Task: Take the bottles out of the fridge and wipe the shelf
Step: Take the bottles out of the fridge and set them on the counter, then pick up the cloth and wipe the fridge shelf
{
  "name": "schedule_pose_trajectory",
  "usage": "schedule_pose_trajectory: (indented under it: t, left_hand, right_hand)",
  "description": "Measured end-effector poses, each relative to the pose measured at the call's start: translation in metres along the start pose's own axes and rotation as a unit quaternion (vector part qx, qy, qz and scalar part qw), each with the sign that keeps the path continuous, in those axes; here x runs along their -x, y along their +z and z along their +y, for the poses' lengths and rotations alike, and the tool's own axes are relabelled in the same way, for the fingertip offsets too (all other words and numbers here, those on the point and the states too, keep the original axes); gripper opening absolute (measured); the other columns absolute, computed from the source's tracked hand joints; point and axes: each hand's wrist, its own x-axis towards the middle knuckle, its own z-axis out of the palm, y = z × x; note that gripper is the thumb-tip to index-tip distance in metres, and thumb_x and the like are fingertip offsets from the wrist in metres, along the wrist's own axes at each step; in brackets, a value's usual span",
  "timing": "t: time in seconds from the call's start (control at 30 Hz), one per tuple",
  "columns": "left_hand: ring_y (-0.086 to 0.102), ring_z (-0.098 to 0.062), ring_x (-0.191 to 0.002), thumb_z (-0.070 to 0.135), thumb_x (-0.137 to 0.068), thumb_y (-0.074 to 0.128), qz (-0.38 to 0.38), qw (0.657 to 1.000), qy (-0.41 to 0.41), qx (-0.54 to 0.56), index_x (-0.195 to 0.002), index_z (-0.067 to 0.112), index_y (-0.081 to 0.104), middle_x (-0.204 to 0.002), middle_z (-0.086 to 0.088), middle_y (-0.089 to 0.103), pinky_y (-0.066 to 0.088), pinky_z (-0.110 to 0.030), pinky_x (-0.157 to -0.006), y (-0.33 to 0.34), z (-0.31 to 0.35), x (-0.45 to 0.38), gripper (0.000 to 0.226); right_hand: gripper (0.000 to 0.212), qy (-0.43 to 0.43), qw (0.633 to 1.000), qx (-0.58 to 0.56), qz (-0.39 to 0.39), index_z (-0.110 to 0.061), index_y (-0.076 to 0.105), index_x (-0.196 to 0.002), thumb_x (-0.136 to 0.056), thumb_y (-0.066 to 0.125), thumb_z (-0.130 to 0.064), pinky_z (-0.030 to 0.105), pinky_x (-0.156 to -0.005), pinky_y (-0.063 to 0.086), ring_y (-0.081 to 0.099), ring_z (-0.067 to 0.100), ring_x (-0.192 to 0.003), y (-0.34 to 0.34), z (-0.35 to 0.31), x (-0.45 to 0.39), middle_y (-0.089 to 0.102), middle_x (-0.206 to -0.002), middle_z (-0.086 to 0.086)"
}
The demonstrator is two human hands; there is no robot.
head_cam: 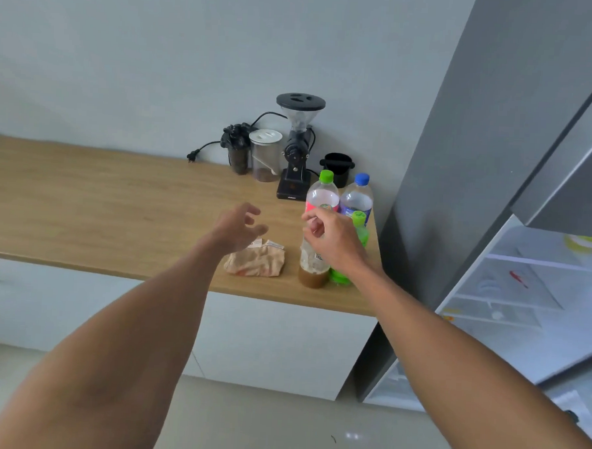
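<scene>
Several bottles stand at the right end of the wooden counter: a pink-labelled one with a green cap, a clear one with a blue cap, a green one and a clear one with brown liquid at the bottom. My right hand curls around the top of the brown-liquid bottle and hides its cap. My left hand hovers open, fingers spread, just above a crumpled beige cloth. The open fridge shows white shelves at the right.
A black coffee grinder, two jars and a black knock box stand against the wall behind the bottles. The grey fridge side borders the counter's right end. White cabinets sit below the counter.
</scene>
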Motion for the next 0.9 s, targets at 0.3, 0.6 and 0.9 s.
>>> schedule_pose_trajectory:
  t: [0.3, 0.6, 0.9]
  left_hand:
    - [0.060, -0.026, -0.109, 0.039, -0.092, 0.072, -0.053, 0.992, -0.106, -0.033, -0.137, 0.028, 0.056, -0.109, -0.011, 0.067, 0.046, -0.035, -0.094, 0.013, -0.098, -0.024, 0.049]
    - [0.061, -0.031, -0.113, 0.030, -0.098, 0.055, -0.119, 0.985, -0.114, -0.050, -0.136, 0.039, 0.059, -0.117, -0.007, 0.071, 0.047, -0.035, -0.090, 0.059, -0.126, -0.070, 0.040]
    - [0.065, -0.018, -0.083, 0.023, -0.091, 0.070, -0.054, 0.986, -0.156, 0.036, -0.116, 0.033, 0.072, -0.111, -0.001, 0.072, 0.051, -0.026, -0.065, 0.071, -0.138, -0.054, 0.026]
  right_hand:
    - [0.034, 0.127, 0.978, 0.040, -0.160, -0.015, 0.055, -0.127, -0.095, 0.056, -0.026, 0.040, -0.087, 0.052, 0.062, 0.032, -0.104, 0.124, 0.016, -0.017, 0.065, -0.111, 0.014]
    - [0.038, 0.238, 0.964, 0.026, -0.113, -0.025, 0.063, -0.129, -0.092, 0.052, -0.026, 0.036, -0.098, 0.043, 0.057, 0.030, -0.116, 0.211, 0.059, -0.022, 0.061, -0.123, 0.010]
    - [0.022, 0.260, 0.956, -0.130, -0.048, -0.030, 0.072, -0.103, -0.084, 0.066, -0.021, 0.025, -0.074, 0.052, 0.066, 0.006, -0.084, 0.213, 0.057, -0.015, 0.073, -0.090, -0.014]
